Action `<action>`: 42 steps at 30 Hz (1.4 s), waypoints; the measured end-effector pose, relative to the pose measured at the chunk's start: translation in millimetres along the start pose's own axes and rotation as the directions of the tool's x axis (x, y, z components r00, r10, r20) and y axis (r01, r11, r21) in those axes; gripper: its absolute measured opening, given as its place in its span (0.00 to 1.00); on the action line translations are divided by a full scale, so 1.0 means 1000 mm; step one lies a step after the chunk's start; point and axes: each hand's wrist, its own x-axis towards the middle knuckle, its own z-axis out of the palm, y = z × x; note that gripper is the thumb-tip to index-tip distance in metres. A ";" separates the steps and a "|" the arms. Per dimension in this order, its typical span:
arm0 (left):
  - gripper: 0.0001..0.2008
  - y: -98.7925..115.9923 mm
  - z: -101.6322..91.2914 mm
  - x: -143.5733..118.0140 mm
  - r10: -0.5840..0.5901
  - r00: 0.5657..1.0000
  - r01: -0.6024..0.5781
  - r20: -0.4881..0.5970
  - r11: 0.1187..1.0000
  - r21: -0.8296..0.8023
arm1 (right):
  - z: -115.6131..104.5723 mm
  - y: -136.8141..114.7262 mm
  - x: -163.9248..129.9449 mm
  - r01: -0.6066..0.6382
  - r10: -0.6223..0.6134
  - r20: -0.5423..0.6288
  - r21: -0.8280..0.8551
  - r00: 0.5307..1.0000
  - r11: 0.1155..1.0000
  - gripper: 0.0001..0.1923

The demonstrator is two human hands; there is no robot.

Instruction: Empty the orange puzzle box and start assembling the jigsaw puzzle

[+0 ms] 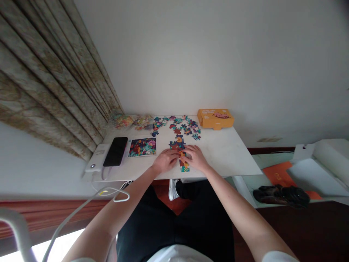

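Head view shows your left hand and right hand at the table's near-middle edge, fingers curled together, pinching the joined puzzle pieces, likely light, thin, easily separated, so grip their edges.

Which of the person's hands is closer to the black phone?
Left. The left hand rests on the white table just right of the picture card, which lies next to the black phone. The right hand is farther away, beyond the joined puzzle pieces.
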 end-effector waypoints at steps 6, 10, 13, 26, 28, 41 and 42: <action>0.14 -0.021 0.006 0.074 -0.539 0.803 0.541 -0.253 0.838 -0.070 | -0.001 -0.004 0.000 -0.002 0.002 -0.029 -0.006 1.000 1.000 0.15; 0.21 -0.028 0.013 0.131 -0.767 0.601 0.789 -0.227 0.614 0.015 | -0.002 -0.005 0.001 -0.032 0.032 -0.033 -0.017 0.999 0.999 0.16; 0.25 -0.031 0.016 0.156 -0.815 0.525 0.844 -0.245 0.536 0.024 | -0.003 -0.006 0.002 -0.051 0.051 -0.023 -0.026 0.998 0.998 0.16; 0.20 -0.046 -0.008 0.162 -0.811 0.472 0.627 -0.345 0.584 -0.516 | -0.006 -0.006 0.001 -0.037 0.037 0.021 -0.007 0.999 0.999 0.18; 0.16 -0.037 -0.014 0.147 -0.799 0.457 0.509 -0.390 0.595 -0.622 | -0.006 -0.005 0.000 -0.017 0.017 0.037 -0.005 0.999 1.000 0.17; 0.14 0.008 0.006 -0.028 -0.700 0.714 0.500 0.033 0.475 -0.724 | -0.002 -0.004 -0.004 0.007 -0.006 0.055 -0.011 0.998 1.000 0.17; 0.14 0.008 0.008 -0.029 -0.686 0.727 0.491 0.017 0.503 -0.711 | -0.002 -0.003 -0.005 0.007 -0.006 0.051 -0.012 0.999 1.000 0.18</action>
